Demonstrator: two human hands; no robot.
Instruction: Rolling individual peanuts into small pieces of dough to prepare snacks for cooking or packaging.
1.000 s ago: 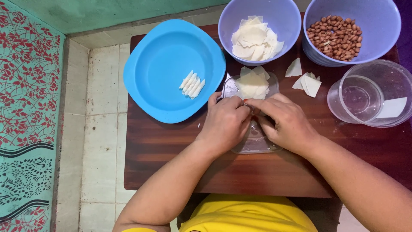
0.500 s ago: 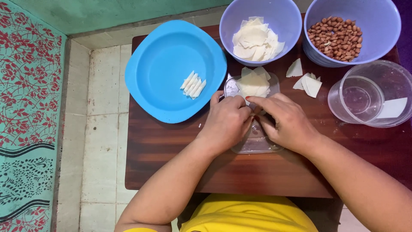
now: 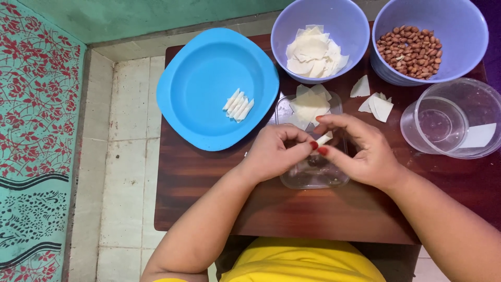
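My left hand [image 3: 276, 152] and my right hand [image 3: 360, 151] meet over a clear rectangular tray [image 3: 313, 175] on the dark wooden table [image 3: 198, 193]. Between the fingertips of both hands is a small rolled white wrapper [image 3: 323, 139]. Flat white wrapper pieces [image 3: 309, 104] lie at the far end of the tray, just beyond my fingers. To the left, a blue plate [image 3: 203, 78] carries several finished white rolls [image 3: 238, 105].
A lilac bowl of white wrapper sheets [image 3: 313, 49] and a lilac bowl of peanuts [image 3: 412, 49] stand at the back. Loose wrapper scraps [image 3: 377, 103] lie by a clear round container [image 3: 449, 122] at right. Tiled floor [image 3: 122, 156] and a patterned mat [image 3: 36, 130] lie left.
The view shifted slightly. My fingers kept working the small wrapper over the tray, and it now shows as a roll between the fingertips. Nothing else moved.
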